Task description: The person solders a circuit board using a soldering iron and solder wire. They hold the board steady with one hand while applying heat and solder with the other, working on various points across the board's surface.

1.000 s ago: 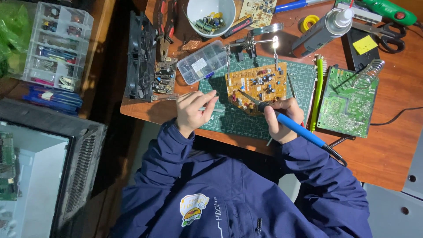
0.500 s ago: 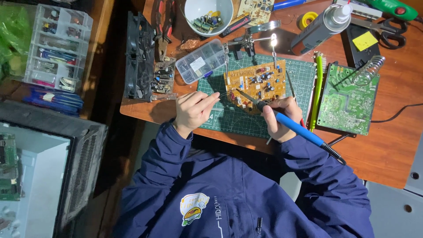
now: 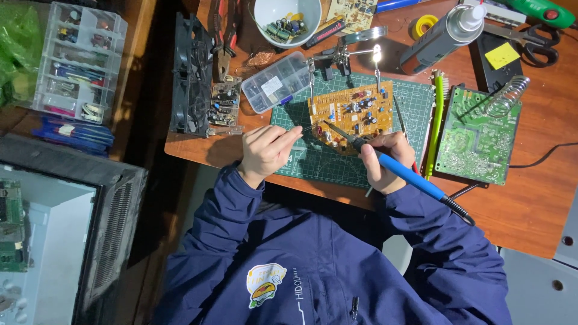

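Two hands on one joint: right hand (image 3: 385,161) closed around the blue-handled soldering iron (image 3: 394,168), tip angled down-left onto the near-left part of the orange circuit board (image 3: 352,114). Left hand (image 3: 265,153) pinches what looks like thin solder wire (image 3: 308,127) between its fingers, fed in toward the same spot. Board sits tilted in a clip stand on the green cutting mat (image 3: 313,162), mid-bench (image 3: 530,204).

To do it well, I'd judge: heat pad and lead together, feed wire into the joint, not the tip. Keep wrists braced on the mat. The small parts box (image 3: 276,81) and green board (image 3: 475,135) are well apart, no snag risk.
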